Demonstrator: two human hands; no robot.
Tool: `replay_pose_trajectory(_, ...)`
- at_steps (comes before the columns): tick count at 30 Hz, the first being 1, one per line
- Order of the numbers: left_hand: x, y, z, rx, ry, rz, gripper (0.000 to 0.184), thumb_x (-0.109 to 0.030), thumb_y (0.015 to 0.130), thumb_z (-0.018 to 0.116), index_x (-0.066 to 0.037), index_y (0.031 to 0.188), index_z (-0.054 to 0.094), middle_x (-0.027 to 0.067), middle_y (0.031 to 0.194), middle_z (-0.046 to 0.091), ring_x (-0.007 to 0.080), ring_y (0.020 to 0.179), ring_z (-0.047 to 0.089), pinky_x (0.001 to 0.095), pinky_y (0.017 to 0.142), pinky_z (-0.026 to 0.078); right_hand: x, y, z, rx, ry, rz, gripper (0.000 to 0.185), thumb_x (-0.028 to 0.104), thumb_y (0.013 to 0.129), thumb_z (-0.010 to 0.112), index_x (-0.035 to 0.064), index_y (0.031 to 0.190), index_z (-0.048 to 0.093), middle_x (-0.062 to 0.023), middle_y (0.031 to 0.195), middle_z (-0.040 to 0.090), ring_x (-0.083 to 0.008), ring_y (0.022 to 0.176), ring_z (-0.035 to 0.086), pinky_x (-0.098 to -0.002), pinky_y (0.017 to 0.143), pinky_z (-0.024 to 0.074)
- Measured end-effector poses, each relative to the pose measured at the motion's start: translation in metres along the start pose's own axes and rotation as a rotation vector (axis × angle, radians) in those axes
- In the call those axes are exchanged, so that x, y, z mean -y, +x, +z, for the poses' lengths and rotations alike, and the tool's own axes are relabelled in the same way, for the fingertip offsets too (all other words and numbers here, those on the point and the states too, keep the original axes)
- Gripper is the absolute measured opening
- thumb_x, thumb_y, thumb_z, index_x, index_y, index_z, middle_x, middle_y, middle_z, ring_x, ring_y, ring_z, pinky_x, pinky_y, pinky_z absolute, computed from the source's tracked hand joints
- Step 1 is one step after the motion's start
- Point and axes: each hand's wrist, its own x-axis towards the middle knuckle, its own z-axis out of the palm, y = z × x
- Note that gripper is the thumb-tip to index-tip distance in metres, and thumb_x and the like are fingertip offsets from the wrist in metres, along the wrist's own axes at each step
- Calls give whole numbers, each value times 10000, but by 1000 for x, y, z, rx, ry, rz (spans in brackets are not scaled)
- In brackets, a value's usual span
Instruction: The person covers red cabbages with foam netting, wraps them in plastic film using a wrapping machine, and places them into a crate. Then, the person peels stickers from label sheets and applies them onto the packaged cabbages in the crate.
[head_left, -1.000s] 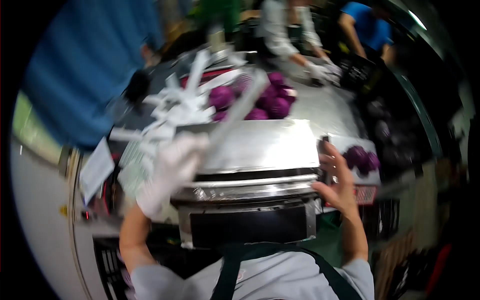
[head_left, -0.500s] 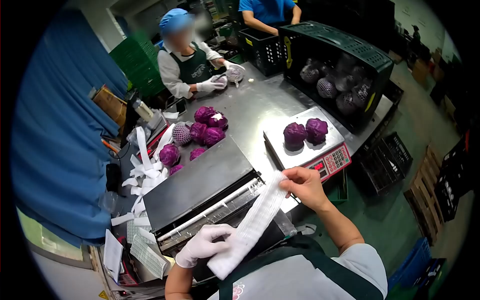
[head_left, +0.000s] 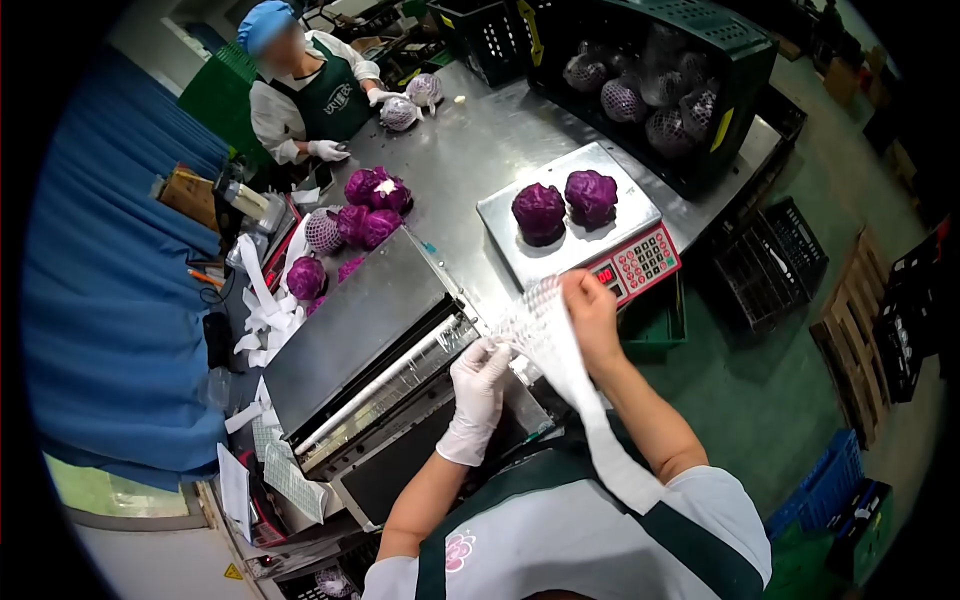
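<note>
A white foam net sleeve (head_left: 564, 362) is stretched between my two hands, its upper end spread into an open mesh and its tail hanging toward my apron. My gloved left hand (head_left: 476, 396) pinches the mesh edge at the left. On the right, my bare right hand (head_left: 594, 318) grips the other edge of the same end. Just beyond my hands is a digital scale (head_left: 632, 268). Two red cabbages, a left one (head_left: 539, 214) and a right one (head_left: 591, 198), rest on its metal platform. A film wrapping machine (head_left: 352, 335) lies left of my hands.
More red cabbages (head_left: 378, 228) and a pile of foam sleeves (head_left: 262, 318) lie beyond the machine. A co-worker (head_left: 318, 90) stands across the metal table (head_left: 455, 135), near netted cabbages (head_left: 402, 112). A tipped green crate (head_left: 650, 35) holds netted cabbages.
Both my hands moved up, and the flat sleeve's end is now pulled apart into mesh. My left hand shifted from its lower end to the upper end. The co-worker's hands moved apart.
</note>
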Motion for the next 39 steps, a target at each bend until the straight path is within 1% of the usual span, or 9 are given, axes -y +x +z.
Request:
replay_pose_trajectory(4,-14,17,13,51,-391,19,302,-158,928,464,18,1172,491,139,1133,574,254,1058,546,396,975,395,9,9,-22,188,592,424,293,245,967,403,-12,1043,522,-100,962,617,-183,843,632,-309,766,523)
replay_pose_trajectory(8,-35,42,23,71,-462,-89,239,-177,942,449,-6,1102,497,95,1002,586,195,971,581,360,885,476,-5,-6,-41,737,130,351,658,297,704,776,-19,1213,505,-90,1070,612,-143,932,583,-273,824,468)
replay_pose_trajectory(12,-36,49,31,240,-186,-266,259,-251,889,561,-16,997,543,26,858,584,108,757,567,234,670,470,36,47,-76,222,-675,56,178,31,699,650,2,874,656,-42,797,669,-108,731,595,-258,682,481)
replay_pose_trajectory(15,-39,59,57,211,211,-289,249,-140,768,675,-18,942,547,16,777,568,89,674,547,215,616,456,22,109,-133,-44,-475,-392,195,-97,750,528,-24,917,595,-144,1056,631,-162,880,592,-274,781,466)
replay_pose_trajectory(20,-9,126,44,-131,758,121,131,-126,793,652,-33,808,561,-10,689,532,77,586,523,195,496,435,32,101,-117,-21,16,-16,258,-117,796,460,-57,1023,566,-127,975,626,-169,855,608,-280,761,501)
replay_pose_trajectory(25,-7,155,46,-230,293,-54,147,-172,880,554,-34,846,593,-12,681,516,68,584,465,228,498,379,23,90,-112,168,104,366,250,27,877,494,-61,1108,537,-113,1015,627,-180,891,625,-300,792,507)
replay_pose_trajectory(35,31,200,29,-233,168,-139,273,-149,889,547,17,1104,578,60,988,628,150,816,612,268,661,492,7,157,-132,-399,88,-134,255,-103,774,395,-57,941,583,-105,813,628,-165,676,615,-265,617,500)
replay_pose_trajectory(36,25,192,50,-328,206,1,155,-151,842,598,-6,816,648,1,656,572,84,536,483,234,467,359,9,162,-131,-405,180,-115,256,-103,776,391,-64,948,576,-112,806,628,-173,667,617,-271,620,505)
replay_pose_trajectory(39,39,214,44,-403,325,141,149,-160,834,613,-11,822,622,3,664,575,79,537,486,231,467,360,-6,183,-136,-388,190,-45,197,-43,817,470,-31,972,592,-72,802,628,-117,622,567,-228,553,445)
